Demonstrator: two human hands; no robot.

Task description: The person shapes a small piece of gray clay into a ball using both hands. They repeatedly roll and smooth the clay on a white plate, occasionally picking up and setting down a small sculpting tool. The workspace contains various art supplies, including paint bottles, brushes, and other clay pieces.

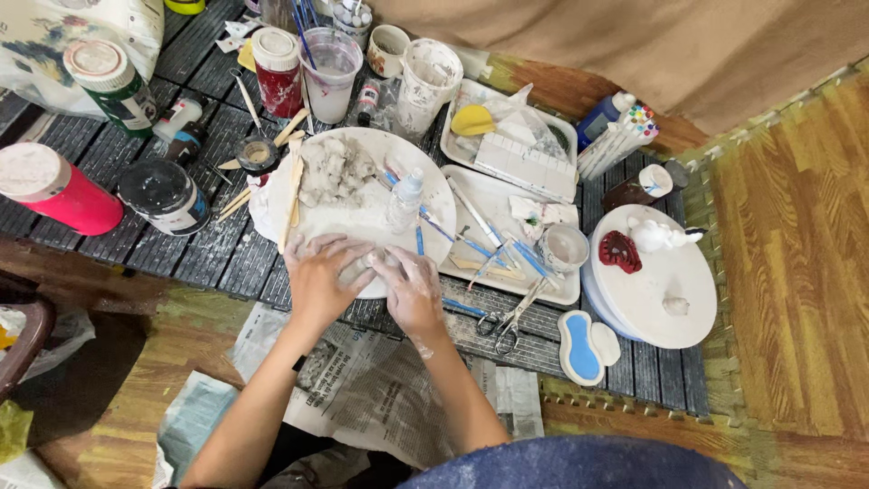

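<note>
Newspaper (380,380) underlies both hands' fingers (362,263) pinching clay (358,267) on the slatted table (208,254).

Scissors (507,324) lie beside a blue sponge (580,347) (right side).

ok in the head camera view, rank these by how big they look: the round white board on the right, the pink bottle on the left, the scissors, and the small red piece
1. Round white board, clearly largest.
2. Pink bottle.
3. Scissors; looks near the bottle in length but far slimmer, so this order is unsure.
4. Small red piece, smallest, lying on the board.
</note>
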